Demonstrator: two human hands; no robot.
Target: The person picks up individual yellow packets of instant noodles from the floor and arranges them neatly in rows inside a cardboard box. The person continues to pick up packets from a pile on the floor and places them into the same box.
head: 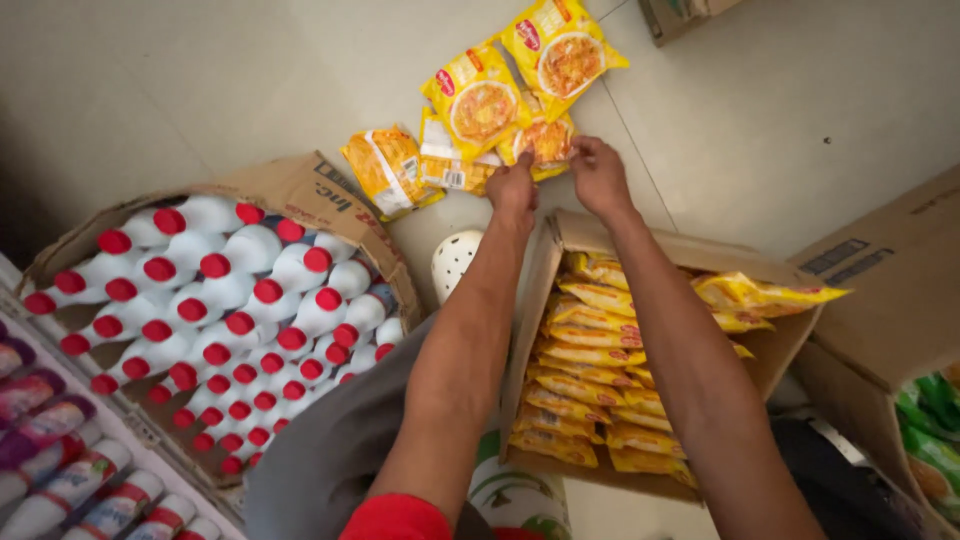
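We reach both hands out over the floor (200,90), past the far edge of an open carton (560,235) that stands between our forearms. Our left hand (513,185) is curled, fingers down on the yellow packets (470,172) lying on the tiles; our right hand (598,172) pinches the edge of one noodle packet (545,142) in the same heap. The heap sits just beyond the carton: two packets (563,52) fan out at the far side, face up, another (390,170) lies apart to the left, and the rest overlap under our fingers. Inside the carton, more yellow packets (580,385) stand on edge in a packed row, and a few (760,295) lean over its right wall. To our left a bigger box (300,185) holds white bottles (215,300) with red caps, lying close together. A white perforated thing (455,260) shows on the floor between that box and our left arm. At the far left edge, a shelf row of bottles (55,460) with red caps runs toward us. A further cardboard box (890,290) stands to the right, with green packs (935,420) beside it.
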